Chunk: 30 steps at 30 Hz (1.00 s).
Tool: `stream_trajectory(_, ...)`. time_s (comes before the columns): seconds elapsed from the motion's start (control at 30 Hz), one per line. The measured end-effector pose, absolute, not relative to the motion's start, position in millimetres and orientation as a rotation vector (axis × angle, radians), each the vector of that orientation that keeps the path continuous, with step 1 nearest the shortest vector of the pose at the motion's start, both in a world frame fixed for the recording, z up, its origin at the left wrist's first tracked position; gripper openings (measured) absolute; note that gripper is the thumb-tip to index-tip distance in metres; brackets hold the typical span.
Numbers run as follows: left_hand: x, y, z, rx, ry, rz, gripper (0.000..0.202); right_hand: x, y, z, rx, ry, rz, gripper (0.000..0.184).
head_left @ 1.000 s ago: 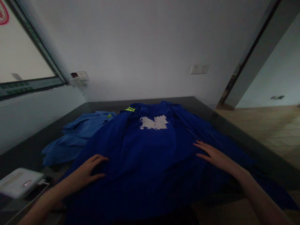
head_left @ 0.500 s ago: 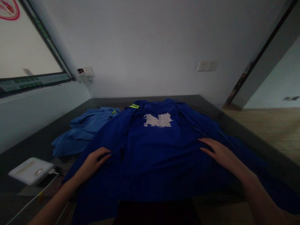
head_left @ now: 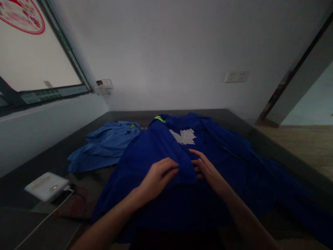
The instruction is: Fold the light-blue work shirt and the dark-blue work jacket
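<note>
A dark blue work jacket (head_left: 145, 152) lies spread on the dark table, with yellow-green stripes at one shoulder. Its left part is folded inward, and the fold covers some of the pale printed patch (head_left: 187, 136). My left hand (head_left: 162, 173) rests over the folded cloth, fingers slightly bent and thumb apart. Across from it, my right hand (head_left: 209, 172) is at the fold's inner edge, its fingers spread; some fingertips are partly hidden against the cloth. The jacket's right sleeve (head_left: 260, 163) stretches out towards the lower right.
A lighter blue garment (head_left: 106, 146) lies crumpled to the left. Nearer me, a white box-like device (head_left: 47, 185) has a white cable (head_left: 44, 219) running off the table (head_left: 23, 166). Wall sockets (head_left: 236, 76) are on the wall behind; a window (head_left: 39, 59) is at the left.
Both hands have moved inward to the jacket's middle. The jacket's left part has been folded to the right, over part of the pale patch. The view has shifted slightly.
</note>
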State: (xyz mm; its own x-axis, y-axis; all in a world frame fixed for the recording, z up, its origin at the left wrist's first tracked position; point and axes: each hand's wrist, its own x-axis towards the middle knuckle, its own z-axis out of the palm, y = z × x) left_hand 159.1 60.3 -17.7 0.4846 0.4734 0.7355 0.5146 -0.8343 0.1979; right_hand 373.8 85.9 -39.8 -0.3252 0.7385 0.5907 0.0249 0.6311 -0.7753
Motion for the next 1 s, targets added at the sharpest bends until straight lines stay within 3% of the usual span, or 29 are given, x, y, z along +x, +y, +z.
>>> stream_trajectory(0.13,195.5,53.9,-49.8,-2.871,-0.840,-0.801,0.022,381.2,91.8,-46.2,-0.660,-1.738,0.840,0.069)
stream_trajectory(0.23,196.0,43.4,-59.9,-2.908,-0.865,-0.646,0.027,386.0,97.6,-52.1,-0.798,-1.877,0.653,0.053)
stream_trajectory(0.33,169.7,32.7,-55.8,-2.889,-0.936,-0.850,0.028,388.6,100.7,-56.7,-0.842,-1.969,0.466,0.035)
stream_trajectory(0.5,59.8,50.3,-44.6,-2.287,-1.394,-1.209,0.034,396.2,94.7,-64.8,-0.810,-1.932,0.409,0.038)
stream_trajectory(0.63,-34.7,83.0,-56.1,-1.724,-1.841,-1.034,0.045,404.4,85.0,-73.5,-0.788,-1.891,0.416,0.040)
stream_trajectory(0.73,-65.4,97.4,-72.3,-1.672,-1.958,-0.983,0.046,410.4,75.9,-77.6,-0.820,-1.850,0.405,0.041)
stream_trajectory(1.0,-41.3,113.6,-72.8,-1.991,-2.001,-1.371,0.062,414.4,81.3,-85.3,-0.839,-1.787,0.300,0.038)
